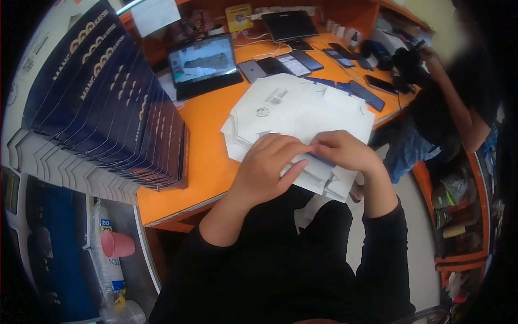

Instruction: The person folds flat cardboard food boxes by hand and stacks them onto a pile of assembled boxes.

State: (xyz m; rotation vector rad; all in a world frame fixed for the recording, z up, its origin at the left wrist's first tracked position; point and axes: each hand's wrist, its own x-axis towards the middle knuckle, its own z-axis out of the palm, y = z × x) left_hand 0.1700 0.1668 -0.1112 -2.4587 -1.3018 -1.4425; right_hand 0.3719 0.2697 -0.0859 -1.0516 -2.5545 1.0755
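Note:
A stack of flat white card sheets (291, 110) with cut, folded edges lies on the orange table (202, 121) in front of me. My left hand (272, 167) is over its near edge, fingers bent and pressed together toward my right hand. My right hand (342, 153) has its fingertips pinched at the same edge, close to the left fingertips. What lies between the fingertips is too small to make out. Left of the sheets stands a tall row of nested dark blue printed cartons (102, 97).
A tablet (205, 62) stands behind the sheets, with several phones (294, 63) and white cables beside it. Another person (458, 102) is at the right. A pink cup (117, 244) is at the lower left, and shelves (458, 216) line the right side.

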